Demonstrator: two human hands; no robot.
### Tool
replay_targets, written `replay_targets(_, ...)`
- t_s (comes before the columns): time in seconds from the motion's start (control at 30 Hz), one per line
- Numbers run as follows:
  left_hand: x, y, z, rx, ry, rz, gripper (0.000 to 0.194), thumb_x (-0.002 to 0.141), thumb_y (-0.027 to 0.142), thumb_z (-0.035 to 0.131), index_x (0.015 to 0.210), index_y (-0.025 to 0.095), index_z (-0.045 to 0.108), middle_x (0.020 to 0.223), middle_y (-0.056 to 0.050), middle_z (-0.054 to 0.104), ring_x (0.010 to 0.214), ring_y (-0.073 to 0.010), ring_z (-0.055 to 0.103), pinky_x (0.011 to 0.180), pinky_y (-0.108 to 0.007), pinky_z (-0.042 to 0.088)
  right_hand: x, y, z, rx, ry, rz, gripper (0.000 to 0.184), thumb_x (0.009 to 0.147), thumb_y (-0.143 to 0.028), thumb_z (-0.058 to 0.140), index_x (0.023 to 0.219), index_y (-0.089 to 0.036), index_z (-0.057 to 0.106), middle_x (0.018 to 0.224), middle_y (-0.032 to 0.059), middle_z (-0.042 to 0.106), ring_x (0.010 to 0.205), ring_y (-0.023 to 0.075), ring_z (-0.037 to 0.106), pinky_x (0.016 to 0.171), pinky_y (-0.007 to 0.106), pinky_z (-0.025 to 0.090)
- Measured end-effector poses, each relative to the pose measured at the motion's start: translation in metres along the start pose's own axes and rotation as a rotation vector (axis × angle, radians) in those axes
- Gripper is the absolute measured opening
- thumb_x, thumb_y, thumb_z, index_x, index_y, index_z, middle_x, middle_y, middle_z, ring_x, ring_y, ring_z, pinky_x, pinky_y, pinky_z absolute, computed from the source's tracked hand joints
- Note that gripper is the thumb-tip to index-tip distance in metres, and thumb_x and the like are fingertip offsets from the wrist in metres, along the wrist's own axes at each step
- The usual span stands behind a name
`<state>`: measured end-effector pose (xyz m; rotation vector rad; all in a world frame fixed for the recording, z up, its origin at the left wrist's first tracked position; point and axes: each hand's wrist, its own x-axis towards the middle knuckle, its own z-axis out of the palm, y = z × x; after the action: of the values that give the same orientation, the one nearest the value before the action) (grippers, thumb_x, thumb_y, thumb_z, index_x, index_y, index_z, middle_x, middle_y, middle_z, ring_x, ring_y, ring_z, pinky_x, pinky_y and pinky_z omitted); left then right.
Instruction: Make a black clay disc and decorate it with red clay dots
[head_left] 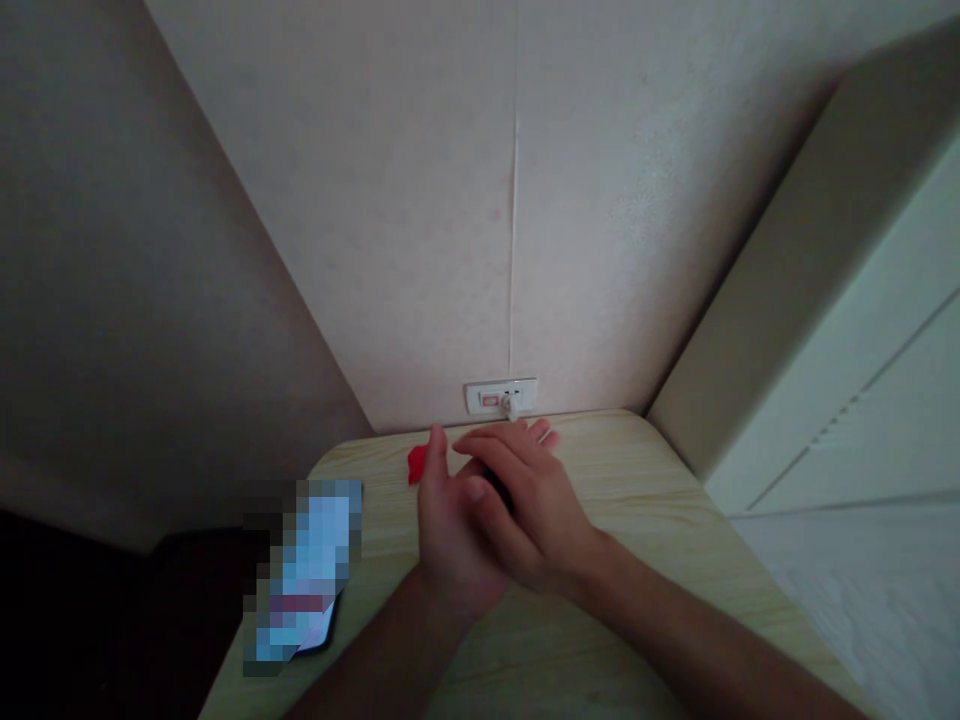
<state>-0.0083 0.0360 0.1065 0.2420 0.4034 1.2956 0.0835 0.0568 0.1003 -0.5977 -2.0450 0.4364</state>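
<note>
My two hands meet over the far part of a light wooden table [660,560]. My left hand [448,535] stands on its edge with the thumb up. My right hand [536,505] lies across it, fingers stretched together toward the left. A small dark thing [499,487] shows between the two palms, mostly hidden, and I cannot make out what it is. A small red object [416,464] lies on the table just behind my left hand; whether it touches the hand I cannot tell.
A phone [300,575] with a lit screen lies at the table's left edge. A white wall socket [501,397] with a plug sits on the wall just beyond the table. A white cabinet [847,330] stands close on the right. Left of the table is dark.
</note>
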Motion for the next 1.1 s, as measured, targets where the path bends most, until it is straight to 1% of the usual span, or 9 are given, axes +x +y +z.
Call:
replay_targets(0.17, -0.006, -0.003, 0.010, -0.034, 0.022, -0.054, 0.059, 0.097, 0.057, 0.039, 0.113, 0.009, 0.068, 0.108, -0.017, 0.072, 0.124, -0.0338, 0.062, 0.110, -0.043, 0.046, 0.003, 0.006, -0.003, -0.014, 0.224, 0.227, 0.030, 0.105, -0.032, 0.040, 0.083, -0.019, 0.056, 0.083, 0.0046, 0.056, 0.082, 0.0207, 0.055, 0.074, 0.035, 0.044)
replay_targets(0.3, -0.003, -0.005, 0.011, -0.071, 0.058, -0.030, 0.055, 0.101, 0.053, 0.035, 0.112, 0.011, 0.070, 0.106, -0.014, 0.074, 0.112, -0.0289, 0.068, 0.100, -0.039, 0.051, 0.009, 0.011, -0.010, 0.004, 0.148, 0.278, 0.032, 0.108, -0.030, 0.036, 0.093, -0.018, 0.061, 0.089, 0.0054, 0.062, 0.084, 0.0197, 0.058, 0.076, 0.033, 0.046)
replay_targets(0.47, 0.006, 0.003, 0.002, -0.038, 0.096, 0.054, 0.058, 0.101, 0.053, 0.038, 0.102, 0.006, 0.071, 0.096, -0.017, 0.076, 0.087, -0.0236, 0.073, 0.075, -0.031, 0.056, 0.014, 0.020, -0.024, 0.064, 0.083, 0.354, 0.018, 0.101, -0.032, 0.058, 0.096, -0.019, 0.070, 0.086, 0.0026, 0.074, 0.076, 0.0170, 0.067, 0.071, 0.029, 0.051)
replay_targets(0.57, 0.008, 0.005, -0.001, -0.055, 0.132, 0.086, 0.054, 0.101, 0.050, 0.039, 0.096, 0.006, 0.071, 0.090, -0.016, 0.076, 0.079, -0.0215, 0.073, 0.070, -0.029, 0.056, 0.010, 0.019, -0.026, -0.076, 0.166, 0.270, 0.012, 0.096, -0.028, 0.067, 0.091, -0.019, 0.074, 0.083, 0.0036, 0.076, 0.073, 0.0175, 0.070, 0.070, 0.029, 0.053)
replay_targets(0.67, 0.008, 0.005, -0.005, -0.102, 0.195, 0.087, 0.049, 0.101, 0.047, 0.041, 0.088, 0.010, 0.070, 0.076, -0.009, 0.072, 0.067, -0.0172, 0.070, 0.064, -0.026, 0.055, 0.004, 0.011, -0.017, -0.231, 0.184, 0.048, 0.010, 0.096, -0.023, 0.066, 0.095, -0.018, 0.074, 0.087, 0.0070, 0.077, 0.079, 0.0202, 0.071, 0.073, 0.032, 0.055)
replay_targets(0.8, 0.007, 0.009, -0.012, -0.147, 0.120, 0.014, 0.064, 0.095, 0.062, 0.037, 0.106, 0.007, 0.069, 0.098, -0.017, 0.075, 0.089, -0.0265, 0.074, 0.076, -0.036, 0.060, 0.000, -0.005, -0.009, -0.159, 0.010, -0.161, 0.020, 0.094, -0.036, 0.069, 0.095, -0.017, 0.074, 0.091, 0.0099, 0.076, 0.084, 0.0242, 0.070, 0.078, 0.038, 0.056)
replay_targets(0.9, 0.002, 0.014, -0.009, -0.162, 0.050, -0.016, 0.066, 0.095, 0.063, 0.036, 0.121, 0.009, 0.065, 0.112, -0.017, 0.073, 0.103, -0.0280, 0.072, 0.083, -0.038, 0.059, 0.004, -0.012, -0.017, 0.054, 0.009, -0.110, 0.026, 0.100, -0.039, 0.056, 0.100, -0.018, 0.072, 0.096, 0.0093, 0.075, 0.091, 0.0238, 0.069, 0.086, 0.040, 0.056)
replay_targets(1.0, -0.002, 0.012, -0.005, -0.161, 0.030, -0.039, 0.054, 0.096, 0.055, 0.041, 0.119, 0.013, 0.066, 0.107, -0.013, 0.074, 0.103, -0.0253, 0.071, 0.085, -0.034, 0.058, 0.005, -0.016, -0.026, 0.106, 0.105, 0.080, 0.035, 0.105, -0.036, 0.042, 0.127, -0.018, 0.063, 0.117, 0.0112, 0.069, 0.106, 0.0233, 0.066, 0.095, 0.041, 0.054)
replay_targets(1.1, 0.001, 0.003, -0.007, -0.125, -0.013, -0.042, 0.060, 0.093, 0.062, 0.044, 0.121, 0.014, 0.067, 0.114, -0.014, 0.073, 0.112, -0.0306, 0.069, 0.091, -0.040, 0.057, 0.002, -0.020, -0.019, 0.011, -0.063, 0.066, 0.053, 0.103, -0.043, 0.044, 0.144, -0.011, 0.050, 0.148, 0.0191, 0.052, 0.139, 0.0305, 0.046, 0.117, 0.050, 0.038)
